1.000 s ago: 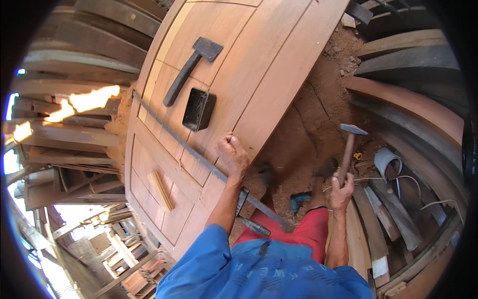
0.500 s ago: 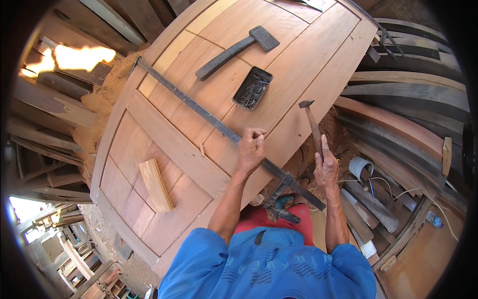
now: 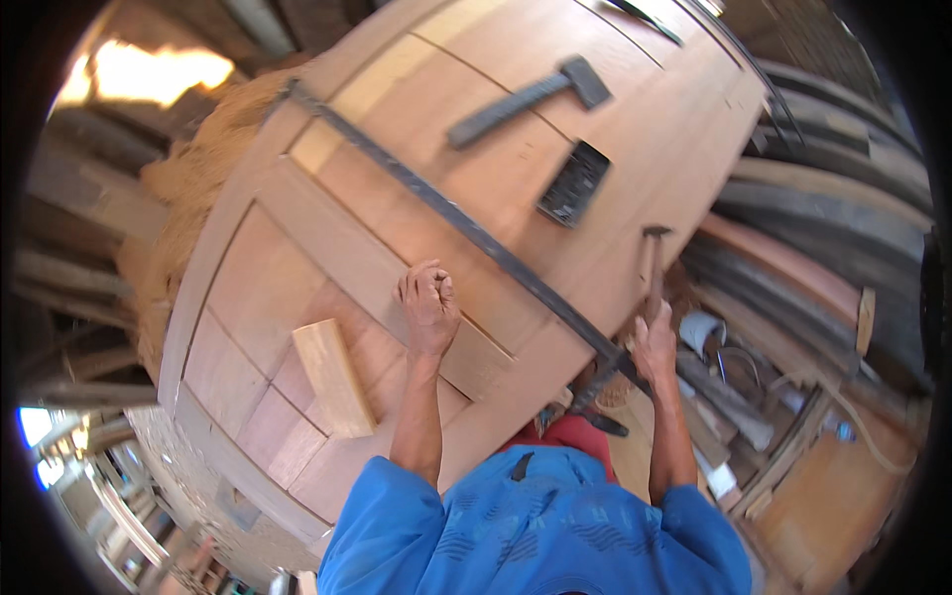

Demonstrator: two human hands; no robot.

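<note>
A large wooden panelled door lies flat before me. My left hand is closed, its fingers curled together, over the door's broad cross rail. Whatever is between those fingers is too small or too hidden to make out. In my right hand, by the door's near right edge, is a small hammer, its head pointing away from me. A long dark bar clamp runs across the door between my hands. Beyond it rest a black tray of nails and a black mallet. Left of my left forearm lies a pale wood block.
Stacked curved boards crowd the right side. A white pail-like container and a pale cable lie among offcuts on the floor. Sawdust is heaped along the door's far left edge. Another dark tool lies at the far end.
My left hand has moved left from beside the clamp bar to the cross rail, where a small wood sliver lay, now out of sight. The hammer stays in my right hand. The view has shifted.
</note>
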